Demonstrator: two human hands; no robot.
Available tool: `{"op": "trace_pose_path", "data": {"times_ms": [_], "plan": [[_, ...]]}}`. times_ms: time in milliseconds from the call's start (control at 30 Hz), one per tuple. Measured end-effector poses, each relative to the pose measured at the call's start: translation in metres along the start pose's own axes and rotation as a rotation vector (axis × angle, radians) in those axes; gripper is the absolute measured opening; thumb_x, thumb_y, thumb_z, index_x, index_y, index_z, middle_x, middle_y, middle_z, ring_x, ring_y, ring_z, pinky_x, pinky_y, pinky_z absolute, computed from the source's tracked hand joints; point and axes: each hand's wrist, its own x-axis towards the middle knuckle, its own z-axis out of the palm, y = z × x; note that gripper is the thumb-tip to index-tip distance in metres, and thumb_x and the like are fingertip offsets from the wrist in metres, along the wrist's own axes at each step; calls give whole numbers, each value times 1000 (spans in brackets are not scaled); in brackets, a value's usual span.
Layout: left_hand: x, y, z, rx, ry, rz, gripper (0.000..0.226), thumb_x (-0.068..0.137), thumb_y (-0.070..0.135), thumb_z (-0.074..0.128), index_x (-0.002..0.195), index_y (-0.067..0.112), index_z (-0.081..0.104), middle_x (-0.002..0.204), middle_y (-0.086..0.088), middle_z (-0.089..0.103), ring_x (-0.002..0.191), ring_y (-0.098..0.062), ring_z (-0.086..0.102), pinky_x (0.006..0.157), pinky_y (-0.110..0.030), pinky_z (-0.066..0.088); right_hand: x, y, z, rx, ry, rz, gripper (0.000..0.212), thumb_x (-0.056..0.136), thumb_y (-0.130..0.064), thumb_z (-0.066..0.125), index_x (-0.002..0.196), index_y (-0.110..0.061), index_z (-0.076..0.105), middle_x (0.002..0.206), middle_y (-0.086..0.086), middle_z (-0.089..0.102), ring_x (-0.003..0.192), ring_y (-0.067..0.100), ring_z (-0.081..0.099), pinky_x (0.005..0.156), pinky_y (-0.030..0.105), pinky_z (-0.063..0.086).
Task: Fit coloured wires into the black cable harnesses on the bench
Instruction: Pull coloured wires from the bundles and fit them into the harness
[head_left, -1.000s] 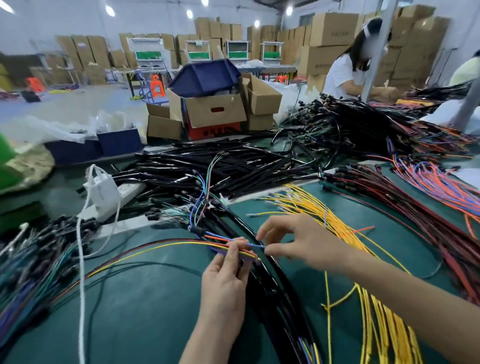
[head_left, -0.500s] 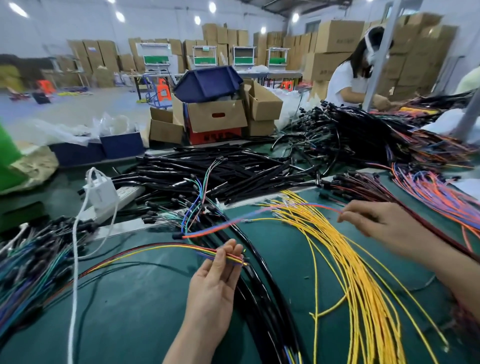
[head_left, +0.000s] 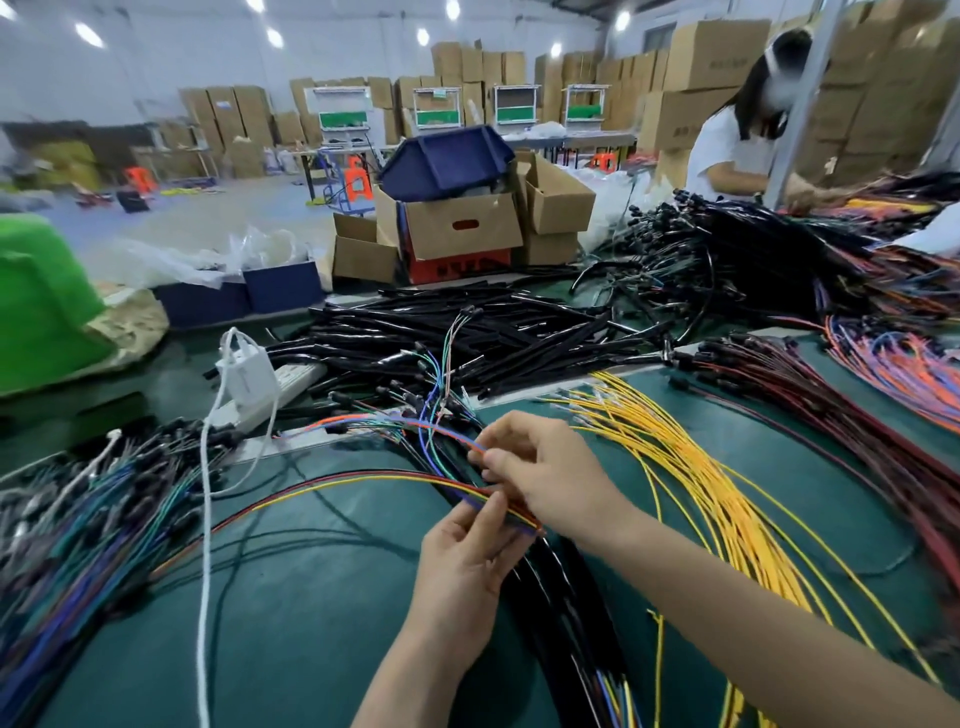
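My left hand (head_left: 462, 561) holds a thin bunch of red, yellow and purple wires (head_left: 332, 486) that arcs left across the green mat. My right hand (head_left: 545, 478) is just above it and pinches an orange and blue wire pair (head_left: 415, 423) that runs off to the left. Black cable harnesses (head_left: 566, 613) lie under both hands and run toward me. A fan of yellow wires (head_left: 691, 467) spreads to the right of my hands. More black harnesses (head_left: 467, 343) are piled further back on the bench.
Dark red wires (head_left: 841, 415) and orange-purple wires (head_left: 904, 364) lie at the right. A tangle of multicoloured harnesses (head_left: 78, 519) fills the left. A white charger on a power strip (head_left: 249, 374) trails a white cord. Cardboard boxes (head_left: 457, 228) stand behind; another person (head_left: 737, 145) works at the far right.
My right hand had reached out right to the wire piles, then came back to the left hand with an orange and blue wire pair. The left hand kept its bunch.
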Motion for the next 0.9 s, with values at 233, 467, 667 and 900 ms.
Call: {"op": "trace_pose_path", "data": {"times_ms": [233,467,667,900], "plan": [[0,2,3,-40,-10,-1,20,75,15,58,82,9,76,86,-6,74,74,-7,70,59,-18,54,5,6,14,-305,18,-106,9,81,-6,66,82,-11,73,114,-1,58,111,6,46,86,5,30],[0,6,2,-181,-18,-71,20,80,18,56,96,10,64,86,-6,73,76,-13,70,69,-26,58,7,8,1,36,-120,74,17,90,-11,59,96,-10,75,104,4,68,91,9,63,74,16,47],[2,6,1,-177,13,-63,14,79,17,56,89,9,60,86,-12,73,78,-23,72,71,-30,59,2,11,-23,32,-167,-170,54,84,19,36,93,-19,74,116,-5,64,100,9,63,79,25,55],[-5,25,0,115,-49,-126,16,78,13,57,84,5,68,77,-11,69,63,-20,68,65,-30,59,20,-5,-28,-740,-655,-608,61,79,13,47,125,-26,61,156,-17,17,146,6,-6,115,22,6]]}}
